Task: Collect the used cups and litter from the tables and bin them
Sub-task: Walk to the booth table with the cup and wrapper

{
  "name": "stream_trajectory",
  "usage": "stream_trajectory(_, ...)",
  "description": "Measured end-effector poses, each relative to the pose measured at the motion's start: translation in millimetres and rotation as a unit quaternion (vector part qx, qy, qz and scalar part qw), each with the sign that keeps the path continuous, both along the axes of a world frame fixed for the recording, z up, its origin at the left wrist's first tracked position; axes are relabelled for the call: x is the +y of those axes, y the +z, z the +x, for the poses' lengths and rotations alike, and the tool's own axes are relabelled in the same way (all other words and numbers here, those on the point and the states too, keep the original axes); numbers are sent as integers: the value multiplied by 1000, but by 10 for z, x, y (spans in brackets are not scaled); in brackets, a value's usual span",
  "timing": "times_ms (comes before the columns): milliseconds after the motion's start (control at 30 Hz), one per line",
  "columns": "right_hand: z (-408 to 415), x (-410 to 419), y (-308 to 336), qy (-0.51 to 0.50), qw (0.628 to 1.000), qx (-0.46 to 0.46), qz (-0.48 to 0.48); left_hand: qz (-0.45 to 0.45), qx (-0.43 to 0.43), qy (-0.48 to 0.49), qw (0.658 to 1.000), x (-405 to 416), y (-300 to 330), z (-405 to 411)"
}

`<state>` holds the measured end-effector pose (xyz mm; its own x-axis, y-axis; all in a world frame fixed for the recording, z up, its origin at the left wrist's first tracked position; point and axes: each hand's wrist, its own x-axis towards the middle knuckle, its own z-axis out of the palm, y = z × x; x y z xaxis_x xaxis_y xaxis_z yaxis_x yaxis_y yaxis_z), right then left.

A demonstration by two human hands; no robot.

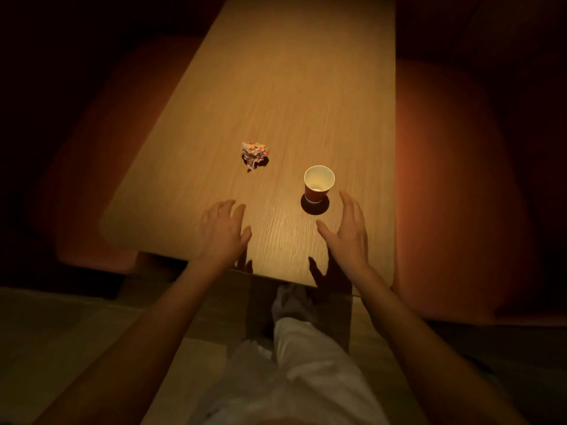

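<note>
My leg (pixel 306 363) in pale trousers fills the bottom of the view, closest to me, with my foot (pixel 291 302) just under the near edge of the worktop (pixel 276 87). The worktop is a long wooden slab running away from me, lit warm in the middle and dim at the far end. Reddish seats (pixel 454 194) flank it on both sides, the right one brighter than the left.

My two forearms reach forward over the near edge. My left hand (pixel 224 231) hovers above the wood, fingers spread and loose, holding nothing. My right hand (pixel 349 231) is also open, palm turned inward, thumb stretched out toward the left, fingers straight; it is near the cup (pixel 318 187) but not touching it.

The cup stands upright on the worktop, red outside and pale inside, just beyond my right hand. The wrapper (pixel 254 154), a crumpled printed scrap, lies left of the cup and a little farther off, well beyond my left fingers.
</note>
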<state>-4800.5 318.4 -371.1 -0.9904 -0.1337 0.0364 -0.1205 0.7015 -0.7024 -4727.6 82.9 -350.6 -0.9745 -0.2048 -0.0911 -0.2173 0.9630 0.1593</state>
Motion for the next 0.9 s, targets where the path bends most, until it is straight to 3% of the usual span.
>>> stream_trajectory(133, -501, -167, -280, -74, 988, -106, -89, 12, -21, 18, 1000, -120, -101, -428)
stream_trajectory(267, -773, -272, -525, -62, 977, -167, -116, 16, -25, 40, 999, -244, -168, -765)
stream_trajectory(600, -1049, -599, -696, -116, 973, -132, -150, 36, -73, 23, 996, -452, -304, -1280)
stream_trajectory(900, -1186, -810, -459, -160, 966, -124, -159, 64, -26, -46, 997, -725, -385, -1985)
